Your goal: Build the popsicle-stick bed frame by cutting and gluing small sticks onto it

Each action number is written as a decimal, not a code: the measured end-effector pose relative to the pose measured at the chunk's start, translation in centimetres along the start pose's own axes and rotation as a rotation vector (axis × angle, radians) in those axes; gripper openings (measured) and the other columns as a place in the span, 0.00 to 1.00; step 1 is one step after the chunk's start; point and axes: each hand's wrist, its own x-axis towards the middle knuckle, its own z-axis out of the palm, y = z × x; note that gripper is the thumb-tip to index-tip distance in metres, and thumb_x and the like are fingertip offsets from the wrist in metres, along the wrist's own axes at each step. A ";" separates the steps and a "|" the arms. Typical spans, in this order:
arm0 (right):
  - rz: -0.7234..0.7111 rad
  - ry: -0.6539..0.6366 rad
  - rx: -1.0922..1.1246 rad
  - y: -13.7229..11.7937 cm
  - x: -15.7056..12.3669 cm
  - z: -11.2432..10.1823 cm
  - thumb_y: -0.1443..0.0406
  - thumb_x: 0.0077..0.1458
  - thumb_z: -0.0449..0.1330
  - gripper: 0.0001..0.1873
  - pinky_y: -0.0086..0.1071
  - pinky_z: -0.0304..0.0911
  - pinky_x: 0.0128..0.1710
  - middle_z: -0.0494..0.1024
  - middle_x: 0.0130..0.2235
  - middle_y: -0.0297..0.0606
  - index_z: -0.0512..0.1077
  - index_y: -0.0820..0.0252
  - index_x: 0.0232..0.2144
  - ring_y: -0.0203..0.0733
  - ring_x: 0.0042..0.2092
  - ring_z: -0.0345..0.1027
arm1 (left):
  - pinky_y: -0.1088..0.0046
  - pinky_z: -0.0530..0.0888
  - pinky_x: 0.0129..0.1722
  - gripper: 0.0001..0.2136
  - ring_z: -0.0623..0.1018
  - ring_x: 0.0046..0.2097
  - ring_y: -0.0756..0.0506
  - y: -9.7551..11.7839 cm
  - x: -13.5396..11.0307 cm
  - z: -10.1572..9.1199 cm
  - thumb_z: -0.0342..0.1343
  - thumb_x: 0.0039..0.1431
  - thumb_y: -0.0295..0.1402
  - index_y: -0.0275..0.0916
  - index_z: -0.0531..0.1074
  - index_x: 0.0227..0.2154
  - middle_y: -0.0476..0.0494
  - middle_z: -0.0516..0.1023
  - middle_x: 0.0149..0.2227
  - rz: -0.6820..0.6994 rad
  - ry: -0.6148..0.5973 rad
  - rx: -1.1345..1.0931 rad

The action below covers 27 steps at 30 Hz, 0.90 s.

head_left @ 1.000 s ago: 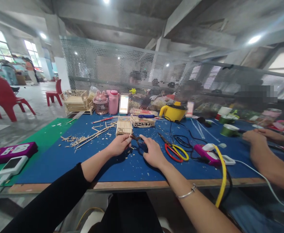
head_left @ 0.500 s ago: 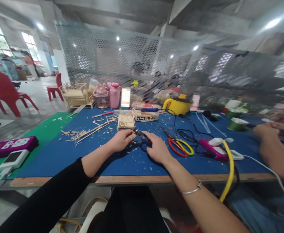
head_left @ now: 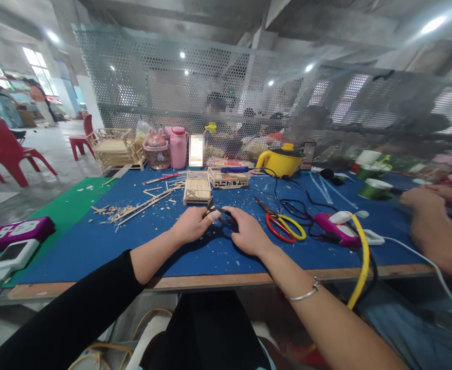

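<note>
My left hand (head_left: 190,225) is closed, thumb against fingers, on a small pale wooden stick (head_left: 212,208) whose end barely shows. Dark-handled pliers (head_left: 229,220) are gripped in my right hand (head_left: 250,234), their jaws close to my left fingertips. Whether the jaws touch the stick I cannot tell. Just beyond my hands stands a small slatted wooden model (head_left: 197,188), with a second wooden model (head_left: 231,180) beside it. A blue-handled corded tool (head_left: 234,169) lies across that second one.
Scissors with red and yellow handles (head_left: 283,227) lie right of my hands, near black cables and a purple power strip (head_left: 336,229). Cut sticks (head_left: 133,213) are scattered left. A yellow pot (head_left: 282,162) stands at the back. Another person's hands (head_left: 422,205) are far right.
The view has shifted slightly, so the table things sit a little further left. My hands stay together, and the jaws and stick now show less between my fingers.
</note>
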 end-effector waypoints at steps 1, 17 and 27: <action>-0.004 -0.001 -0.006 0.0 0.0 0.0 0.76 0.38 0.53 0.34 0.38 0.59 0.52 0.72 0.49 0.43 0.64 0.60 0.52 0.45 0.50 0.65 | 0.74 0.56 0.24 0.22 0.64 0.24 0.49 0.0 0.0 0.0 0.42 0.59 0.50 0.38 0.64 0.19 0.49 0.67 0.20 -0.003 0.012 0.011; 0.073 0.102 -0.226 -0.4 -0.4 1.3 0.76 0.44 0.50 0.29 0.38 0.57 0.50 0.72 0.46 0.49 0.63 0.67 0.52 0.49 0.49 0.62 | 0.73 0.50 0.21 0.26 0.53 0.21 0.53 0.4 0.3 -0.1 0.39 0.58 0.53 0.40 0.52 0.13 0.53 0.52 0.16 0.042 -0.028 -0.059; 0.158 0.102 -0.309 -1.5 -0.5 1.0 0.75 0.47 0.49 0.28 0.40 0.55 0.49 0.71 0.45 0.52 0.62 0.70 0.53 0.51 0.48 0.61 | 0.74 0.52 0.22 0.26 0.54 0.22 0.53 0.6 0.5 -0.1 0.40 0.57 0.54 0.39 0.54 0.13 0.53 0.54 0.16 0.044 -0.015 -0.104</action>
